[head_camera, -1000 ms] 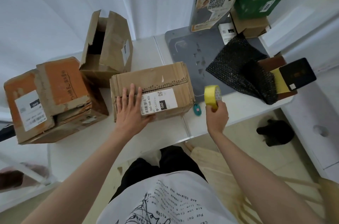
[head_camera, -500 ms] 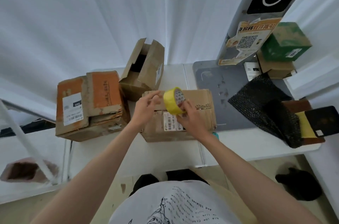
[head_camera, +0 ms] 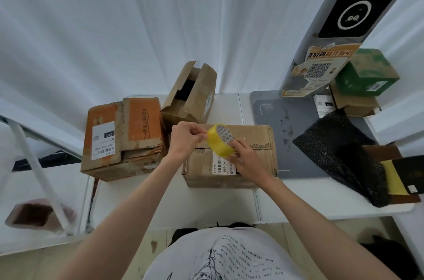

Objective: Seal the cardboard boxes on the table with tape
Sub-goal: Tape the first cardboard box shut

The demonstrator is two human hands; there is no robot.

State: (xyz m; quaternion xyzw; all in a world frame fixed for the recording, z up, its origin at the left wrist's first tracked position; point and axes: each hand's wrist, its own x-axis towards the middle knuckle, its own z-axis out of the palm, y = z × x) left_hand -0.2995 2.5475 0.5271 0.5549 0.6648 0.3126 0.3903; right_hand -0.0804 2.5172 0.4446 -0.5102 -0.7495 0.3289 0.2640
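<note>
A closed brown cardboard box (head_camera: 257, 142) with a white label lies in the middle of the white table (head_camera: 206, 201). Above it my right hand (head_camera: 246, 161) grips a yellow tape roll (head_camera: 219, 143) from below. My left hand (head_camera: 185, 139) pinches at the roll's outer edge with curled fingers. An orange-topped box (head_camera: 124, 135) with loose flaps sits to the left. Behind stands a tall brown box (head_camera: 191, 96) with its flaps open.
A grey plate (head_camera: 293, 133) carries a pole with a poster. Black mesh wrap (head_camera: 339, 153), a green box (head_camera: 364, 73) on a brown box, and a dark book lie at the right. A white curtain hangs behind the table.
My left hand left the box top and came up to the roll. My right hand carried the roll from the table's right side to above the box. The camera tilted up.
</note>
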